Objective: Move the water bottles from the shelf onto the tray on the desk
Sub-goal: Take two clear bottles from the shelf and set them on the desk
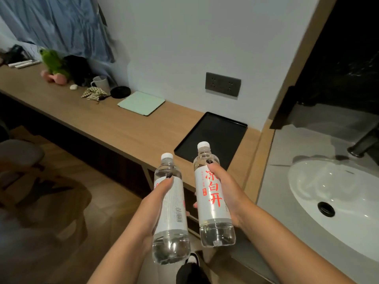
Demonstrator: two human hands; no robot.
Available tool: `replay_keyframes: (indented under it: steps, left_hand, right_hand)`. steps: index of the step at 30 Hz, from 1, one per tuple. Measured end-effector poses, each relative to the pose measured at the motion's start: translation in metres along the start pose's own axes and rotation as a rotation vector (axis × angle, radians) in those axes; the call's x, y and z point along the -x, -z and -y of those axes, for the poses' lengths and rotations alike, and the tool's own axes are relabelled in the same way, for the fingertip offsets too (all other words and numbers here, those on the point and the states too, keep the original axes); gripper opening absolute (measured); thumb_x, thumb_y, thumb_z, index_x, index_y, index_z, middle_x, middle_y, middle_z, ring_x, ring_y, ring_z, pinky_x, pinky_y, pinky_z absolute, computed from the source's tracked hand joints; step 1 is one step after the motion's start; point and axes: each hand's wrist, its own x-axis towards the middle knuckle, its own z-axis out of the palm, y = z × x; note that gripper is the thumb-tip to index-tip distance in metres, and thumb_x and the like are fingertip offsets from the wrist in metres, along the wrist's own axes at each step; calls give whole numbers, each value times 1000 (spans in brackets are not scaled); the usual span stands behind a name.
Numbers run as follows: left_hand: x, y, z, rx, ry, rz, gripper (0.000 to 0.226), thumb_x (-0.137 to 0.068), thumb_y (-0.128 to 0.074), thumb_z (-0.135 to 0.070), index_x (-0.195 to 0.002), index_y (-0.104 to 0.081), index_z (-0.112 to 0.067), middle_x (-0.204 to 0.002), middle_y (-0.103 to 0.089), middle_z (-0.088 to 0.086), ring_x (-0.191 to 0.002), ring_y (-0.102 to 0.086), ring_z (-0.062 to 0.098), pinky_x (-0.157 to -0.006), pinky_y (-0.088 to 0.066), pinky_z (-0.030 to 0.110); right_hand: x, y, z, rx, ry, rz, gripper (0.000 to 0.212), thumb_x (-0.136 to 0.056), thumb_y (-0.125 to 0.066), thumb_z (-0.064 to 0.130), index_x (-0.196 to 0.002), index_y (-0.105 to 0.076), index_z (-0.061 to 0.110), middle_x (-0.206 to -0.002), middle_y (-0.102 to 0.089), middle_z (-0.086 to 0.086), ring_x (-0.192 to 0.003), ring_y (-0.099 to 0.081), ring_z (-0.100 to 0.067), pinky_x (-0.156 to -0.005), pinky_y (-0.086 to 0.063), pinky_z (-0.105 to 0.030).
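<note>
While both forearms reach up from the bottom edge of the frame, a clear water bottle is gripped in each hand at lower centre. The left hand (151, 206) is wrapped around the left bottle (171, 210), whose white label is turned to show a barcode; the right hand (225, 193) is wrapped around the right bottle (213, 193), whose label carries large red characters. Both bottles are capped in white, held roughly upright with a slight tilt, and kept just beside each other without touching. A dark shoe (192, 269) is seen at the bottom edge between the arms. Just beyond the bottles, right of centre, a black tray (217, 128) lies on the wooden desk (123, 124), with the cap of the right bottle overlapping its near edge in the picture. At the right of the frame a white sink (336, 201) is set in a grey counter. Farther along the desk, towards centre left, a pale green pad (141, 103) lies flat, and past it a black round object (120, 92), a patterned cloth (93, 93) and a white mug (100, 82) are seen. A grey socket plate (223, 84) is fixed to the wall above the tray. In the upper left, blue fabric (55, 23) hangs behind a green plush toy (54, 62).
</note>
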Motion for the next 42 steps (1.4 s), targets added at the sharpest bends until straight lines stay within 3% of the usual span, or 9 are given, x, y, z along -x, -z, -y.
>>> replay_keyframes:
  steps: [5, 8, 10, 12, 15, 28, 32, 36, 42]
  left_hand:
    - [-47, 1, -52, -187, -57, 11, 27, -102, -33, -19, -119, -46, -3, -76, -51, 12, -61, -59, 20, -40, -44, 12]
    - [-60, 21, -69, -213, -246, 82, 46, -103, -26, -18, -141, -29, 7, -143, -40, 26, -131, -41, 34, -102, -34, 25]
    - [-56, 37, -91, 52, -344, 161, 47, -103, -21, -17, -143, -20, 9, -153, -23, 24, -141, -25, 32, -108, -24, 31]
    - [-55, 51, -103, 213, -319, 274, 46, -103, -24, -16, -141, -25, 10, -143, -38, 28, -132, -43, 25, -103, -32, 28]
    - [-32, 47, -124, 219, -175, 421, 34, -94, -50, -27, -118, -57, -3, -79, -60, 21, -64, -66, 25, -65, -50, 31]
    - [-158, 70, -277, 194, 26, 504, 30, -89, -51, -37, -84, -55, -8, -61, -57, 16, -50, -56, 27, -44, -53, 31]
    - [-218, 87, -337, 9, -285, 581, 31, -89, -53, -30, -67, -37, -14, -21, -42, 0, -20, -46, 10, -28, -37, 13]
    - [-241, 91, -372, -193, -290, 573, 26, -81, -69, -30, -90, -56, -9, -63, -64, 16, -50, -62, 26, -46, -53, 31]
    - [-294, 61, -399, -396, -511, 515, 32, -73, -78, -27, -99, -62, -18, -88, -73, 8, -80, -71, 25, -71, -57, 38]
  right_hand:
    - [-60, -15, 41, -33, -32, -18, 46, -83, -55, 56, -101, -57, 14, -77, -66, -9, -65, -65, -23, -66, -56, -35]
    - [-90, -23, 65, -94, -32, -6, 43, -85, -54, 53, -97, -58, 12, -76, -65, -10, -64, -63, -23, -63, -54, -33]
    - [-107, -29, 79, -77, -19, -8, 43, -86, -54, 53, -96, -59, 12, -76, -65, -10, -64, -64, -23, -66, -55, -34]
    - [-120, -33, 90, -58, -8, -38, 43, -86, -54, 53, -96, -60, 12, -78, -66, -10, -67, -64, -24, -72, -56, -37]
    - [-140, -39, 106, -53, 10, -62, 45, -85, -56, 54, -99, -60, 12, -82, -67, -12, -73, -65, -26, -86, -53, -45]
    - [-245, -75, 176, -246, 132, -379, 49, -80, -63, 52, -105, -59, 9, -85, -66, -16, -81, -65, -33, -91, -50, -53]
    - [-283, -88, 201, -337, 217, -528, 44, -82, -64, 46, -101, -60, 6, -82, -63, -17, -74, -63, -33, -88, -50, -51]
    - [-309, -101, 221, -316, 269, -665, 39, -85, -61, 44, -102, -59, 8, -86, -65, -17, -77, -65, -31, -80, -55, -46]
    - [-351, -107, 244, -233, 389, -829, 26, -83, -67, 30, -102, -63, 11, -94, -72, -15, -84, -70, -27, -78, -56, -40]
